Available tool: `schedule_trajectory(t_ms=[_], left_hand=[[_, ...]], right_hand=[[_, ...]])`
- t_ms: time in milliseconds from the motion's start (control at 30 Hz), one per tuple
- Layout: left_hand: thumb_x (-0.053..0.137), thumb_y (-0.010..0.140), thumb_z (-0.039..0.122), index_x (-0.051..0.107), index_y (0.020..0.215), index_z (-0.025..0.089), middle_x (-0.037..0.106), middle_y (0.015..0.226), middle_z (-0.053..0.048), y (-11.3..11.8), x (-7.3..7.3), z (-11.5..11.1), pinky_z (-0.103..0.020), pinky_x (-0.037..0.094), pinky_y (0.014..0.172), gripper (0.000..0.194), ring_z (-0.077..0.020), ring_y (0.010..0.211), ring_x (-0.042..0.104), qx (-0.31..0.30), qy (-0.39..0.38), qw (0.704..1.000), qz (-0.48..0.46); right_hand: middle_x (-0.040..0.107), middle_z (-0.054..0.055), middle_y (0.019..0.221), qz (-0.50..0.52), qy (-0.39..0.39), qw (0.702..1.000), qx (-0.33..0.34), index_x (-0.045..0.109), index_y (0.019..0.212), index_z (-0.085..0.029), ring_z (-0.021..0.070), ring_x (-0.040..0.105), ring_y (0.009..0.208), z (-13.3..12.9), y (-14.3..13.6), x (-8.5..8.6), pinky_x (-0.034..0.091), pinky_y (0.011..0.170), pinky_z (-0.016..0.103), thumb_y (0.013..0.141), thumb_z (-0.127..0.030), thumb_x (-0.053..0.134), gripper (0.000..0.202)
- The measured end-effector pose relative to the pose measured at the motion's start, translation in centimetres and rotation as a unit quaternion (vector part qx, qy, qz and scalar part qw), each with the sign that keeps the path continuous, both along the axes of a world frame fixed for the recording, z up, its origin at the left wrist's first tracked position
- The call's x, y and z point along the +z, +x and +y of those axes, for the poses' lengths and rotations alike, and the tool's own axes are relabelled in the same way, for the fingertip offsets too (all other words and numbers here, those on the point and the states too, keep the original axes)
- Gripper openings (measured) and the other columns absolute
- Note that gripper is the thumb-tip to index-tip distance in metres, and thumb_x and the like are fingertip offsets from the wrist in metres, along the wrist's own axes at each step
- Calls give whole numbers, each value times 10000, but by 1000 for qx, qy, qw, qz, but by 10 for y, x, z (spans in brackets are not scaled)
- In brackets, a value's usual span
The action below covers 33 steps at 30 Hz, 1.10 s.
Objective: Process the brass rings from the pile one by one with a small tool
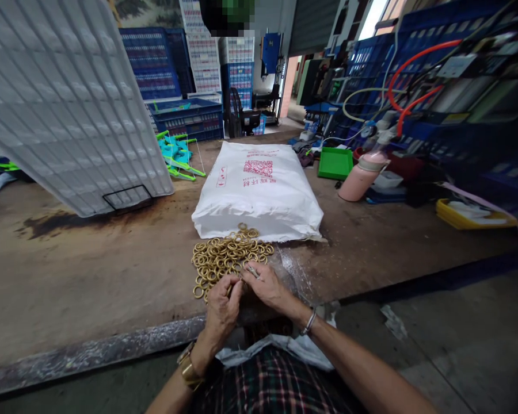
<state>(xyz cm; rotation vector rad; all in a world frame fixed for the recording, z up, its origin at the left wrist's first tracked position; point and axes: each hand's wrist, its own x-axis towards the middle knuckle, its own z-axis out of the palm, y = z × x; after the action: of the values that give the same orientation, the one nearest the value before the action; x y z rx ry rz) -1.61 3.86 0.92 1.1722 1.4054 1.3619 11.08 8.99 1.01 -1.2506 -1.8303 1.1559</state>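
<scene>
A pile of brass-coloured rings (224, 256) lies on the brown tabletop, against the front of a white printed sack (259, 195). At the pile's near edge, my left hand (224, 305) is closed, thumb and fingers pinched together; what it grips is mostly hidden, perhaps a ring. My right hand (265, 287) meets it just to the right, with its fingers curled round a thin metal tool (253, 272) whose end points up and left. The fingertips of both hands touch or nearly touch.
A tall white ribbed panel (77, 103) stands at the left, beside green and turquoise parts (179, 152). Behind the sack on the right are a green tray (335, 163) and a pink bottle (357, 179). A yellow tray (475, 221) sits far right. Stacked crates fill the back.
</scene>
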Motion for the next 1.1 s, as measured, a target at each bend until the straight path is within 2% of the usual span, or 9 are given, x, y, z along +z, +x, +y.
schedule_trajectory(t_ms=[133,300,400,500,600,733,900,1100], left_hand=[[611,753,330,650,729,179,559,625,9,1,1,-3,-208,375,563,157,-124,579,467,-26,-42,999,-22],[568,773,473,576,767,173,462,541,57,0,-4,-6,-169,282,389,300,-59,406,354,-61,-131,985,-93],[587,753,495,527,762,179,459,551,69,0,-5,-7,-150,256,346,321,-44,380,336,-76,-158,972,-157],[624,718,501,511,753,181,464,548,75,1,-4,-7,-141,249,337,342,-35,369,326,-75,-164,964,-195],[619,715,511,516,733,179,484,547,67,0,-3,-8,-147,252,337,349,-36,365,333,-56,-158,971,-172],[605,730,500,555,695,171,463,489,64,-1,0,-9,-166,254,357,335,-47,365,325,-42,-135,984,-104],[609,750,422,565,683,183,428,463,69,0,-1,-9,-185,246,394,252,-63,392,315,-43,-99,991,-82],[592,773,395,548,684,190,412,484,69,-1,-6,-10,-191,254,421,229,-73,419,316,-52,-80,993,-76]], right_hand=[[369,-61,553,-6,14,1000,-13,402,591,-187,87,343,538,-2,-4,-3,269,509,208,817,-313,436,261],[382,-58,544,-7,10,1000,-14,399,582,-189,89,350,535,-4,-5,-1,260,508,212,820,-309,429,268],[414,-52,552,15,-16,1000,-14,428,592,-185,91,356,532,-2,-5,-5,274,506,210,828,-297,416,261],[461,-40,560,-9,-19,999,-26,470,617,-179,97,387,533,0,-1,-10,293,514,207,829,-242,400,232],[545,-10,625,-86,37,995,-22,528,691,-177,112,450,583,-3,4,-11,314,559,210,821,-175,391,189],[607,20,720,-217,125,967,56,567,797,-191,131,498,653,-12,10,-7,300,605,223,738,-91,431,178],[631,40,744,-303,127,941,86,577,842,-179,142,516,651,-15,7,-3,278,592,240,693,-80,434,229],[642,50,747,-320,114,935,104,586,861,-174,141,528,639,-13,6,0,277,575,245,694,-66,415,262]])
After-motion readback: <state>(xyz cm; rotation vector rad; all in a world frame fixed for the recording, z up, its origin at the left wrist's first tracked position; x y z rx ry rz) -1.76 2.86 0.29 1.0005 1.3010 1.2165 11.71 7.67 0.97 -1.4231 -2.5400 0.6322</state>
